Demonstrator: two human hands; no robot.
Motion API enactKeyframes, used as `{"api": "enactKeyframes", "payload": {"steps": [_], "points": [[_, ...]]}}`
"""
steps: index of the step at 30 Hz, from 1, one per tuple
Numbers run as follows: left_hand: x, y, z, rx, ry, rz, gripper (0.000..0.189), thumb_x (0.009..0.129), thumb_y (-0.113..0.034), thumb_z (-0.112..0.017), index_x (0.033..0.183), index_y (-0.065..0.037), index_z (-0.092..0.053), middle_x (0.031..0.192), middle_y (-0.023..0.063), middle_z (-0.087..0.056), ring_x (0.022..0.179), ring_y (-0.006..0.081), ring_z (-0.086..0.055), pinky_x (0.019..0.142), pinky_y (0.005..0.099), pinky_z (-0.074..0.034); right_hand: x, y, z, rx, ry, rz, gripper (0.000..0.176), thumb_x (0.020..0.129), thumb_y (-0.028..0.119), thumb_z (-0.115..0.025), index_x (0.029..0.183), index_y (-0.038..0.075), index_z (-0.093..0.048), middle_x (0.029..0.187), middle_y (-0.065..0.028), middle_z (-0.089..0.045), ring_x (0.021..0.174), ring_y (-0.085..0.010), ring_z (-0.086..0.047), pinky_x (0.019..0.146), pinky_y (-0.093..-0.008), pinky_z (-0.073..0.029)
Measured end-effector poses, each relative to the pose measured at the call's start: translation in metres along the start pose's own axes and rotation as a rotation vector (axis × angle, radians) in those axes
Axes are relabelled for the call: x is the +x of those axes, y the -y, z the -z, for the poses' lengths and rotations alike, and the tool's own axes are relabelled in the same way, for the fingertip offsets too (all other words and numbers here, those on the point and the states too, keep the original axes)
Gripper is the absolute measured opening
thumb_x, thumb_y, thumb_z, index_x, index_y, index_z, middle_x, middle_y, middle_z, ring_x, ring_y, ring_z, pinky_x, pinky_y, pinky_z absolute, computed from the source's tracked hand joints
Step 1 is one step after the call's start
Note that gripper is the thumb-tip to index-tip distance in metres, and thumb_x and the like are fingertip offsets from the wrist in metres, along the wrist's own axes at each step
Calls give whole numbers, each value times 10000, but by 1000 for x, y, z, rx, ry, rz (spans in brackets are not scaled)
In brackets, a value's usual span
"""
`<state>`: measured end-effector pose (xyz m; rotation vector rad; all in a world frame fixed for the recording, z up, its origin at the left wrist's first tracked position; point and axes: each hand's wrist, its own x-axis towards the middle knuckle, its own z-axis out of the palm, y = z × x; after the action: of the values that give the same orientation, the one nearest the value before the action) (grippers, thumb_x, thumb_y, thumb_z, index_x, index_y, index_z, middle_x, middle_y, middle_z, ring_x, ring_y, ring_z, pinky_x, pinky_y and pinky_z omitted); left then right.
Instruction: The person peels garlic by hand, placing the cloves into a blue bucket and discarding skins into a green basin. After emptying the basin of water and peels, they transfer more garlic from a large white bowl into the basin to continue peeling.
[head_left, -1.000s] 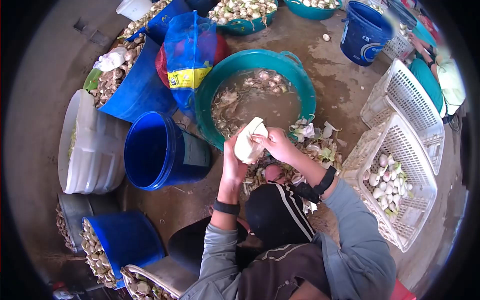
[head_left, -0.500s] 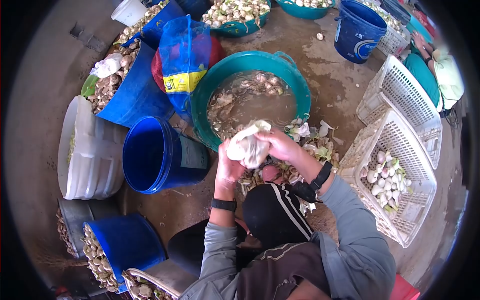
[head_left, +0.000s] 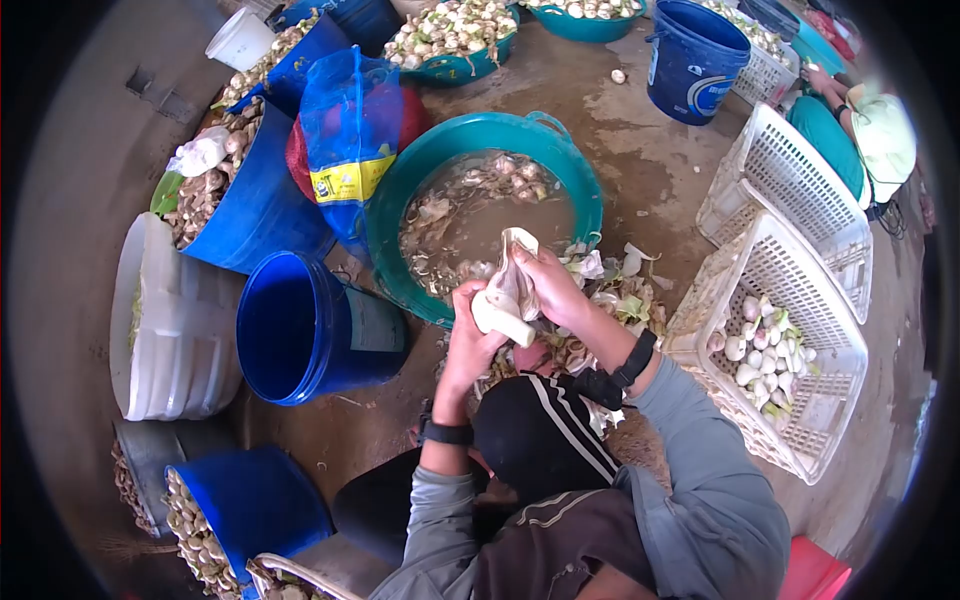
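Both my hands hold one pale white bulb (head_left: 505, 305) above the near rim of a teal tub (head_left: 440, 150). My left hand (head_left: 468, 335) grips it from below and the left. My right hand (head_left: 548, 288) pulls a loose strip of its skin upward from the right. Murky water with floating peels and bulbs fills the tub. A heap of peeled skins (head_left: 610, 290) lies on the ground just under my hands.
An empty blue bucket (head_left: 300, 325) stands left of my hands. White plastic crates (head_left: 790, 330) at right hold peeled white bulbs. Blue containers (head_left: 235, 195) of unpeeled bulbs, a blue mesh sack (head_left: 345, 150) and a white bucket (head_left: 165, 310) line the left. Another person (head_left: 860, 130) sits at upper right.
The bulb has been turned in my hands and lowered slightly; my right hand has drawn a strip of skin up off it. The view has shifted a little.
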<state>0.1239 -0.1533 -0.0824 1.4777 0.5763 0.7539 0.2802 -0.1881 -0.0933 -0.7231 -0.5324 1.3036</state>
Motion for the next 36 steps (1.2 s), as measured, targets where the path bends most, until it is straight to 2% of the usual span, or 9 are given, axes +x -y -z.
{"api": "enactKeyframes", "payload": {"steps": [2,5,7,9,13,18,24,29,36], "points": [[6,-8,15,-99,211,95,610,746,-53,-686,1229,-96,-316,1145,60,-471,1009,150,-486,882,289,-417,1,0,6,309,-57,-242,257,962,224,-420,1085,25,-527,1013,-90,-619,915,-185,-615,811,-331,-503],[10,-13,11,-301,-7,132,504,865,-172,-598,1298,-82,-355,1139,52,-512,934,127,-518,754,249,-455,4,-13,7,413,21,-61,272,954,262,-424,1080,42,-522,986,-94,-624,909,-191,-615,786,-332,-508],[10,-2,0,-146,-162,204,387,932,-265,-502,1269,-93,-420,1081,33,-550,836,126,-554,734,260,-459,6,-12,-11,288,-207,-19,304,952,305,-420,1083,46,-513,950,-90,-616,884,-177,-608,773,-315,-499],[7,3,-11,-566,-233,340,374,934,-296,-495,1247,-94,-460,1117,52,-549,913,162,-560,777,292,-476,11,-19,-12,-215,-293,187,292,963,251,-411,1130,29,-499,937,-77,-593,834,-139,-583,752,-281,-477],[6,-5,-9,-876,-431,464,386,925,-354,-493,1197,-81,-494,1170,58,-536,1038,189,-521,883,341,-444,15,-41,-16,-331,-127,415,279,965,133,-404,1214,27,-473,894,-35,-544,742,-82,-514,683,-231,-443],[17,10,8,-969,-446,327,413,947,-425,-402,1146,-83,-520,1113,51,-573,1012,173,-521,878,323,-422,-5,-6,-18,-140,153,-36,254,958,203,-436,1126,29,-513,865,-2,-540,772,-61,-522,662,-204,-445],[19,-14,23,-666,-355,226,341,952,-325,-394,1110,-53,-527,1066,94,-591,1002,198,-546,870,346,-431,-39,30,36,-402,113,-187,284,923,249,-500,1117,44,-529,823,-18,-546,697,-82,-524,600,-208,-453],[16,-33,10,-364,-297,212,345,966,-277,-335,1036,-12,-546,944,92,-601,844,145,-579,782,281,-460,-36,43,-2,-1324,200,396,199,842,157,-571,1027,88,-595,838,-82,-571,719,-197,-590,664,-298,-490],[19,-18,20,32,-265,51,270,943,-260,-477,1042,-24,-565,912,48,-603,789,104,-568,731,242,-456,-7,44,-46,-1213,424,366,163,764,105,-627,915,75,-577,827,-73,-542,750,-251,-577,656,-360,-465]]}}
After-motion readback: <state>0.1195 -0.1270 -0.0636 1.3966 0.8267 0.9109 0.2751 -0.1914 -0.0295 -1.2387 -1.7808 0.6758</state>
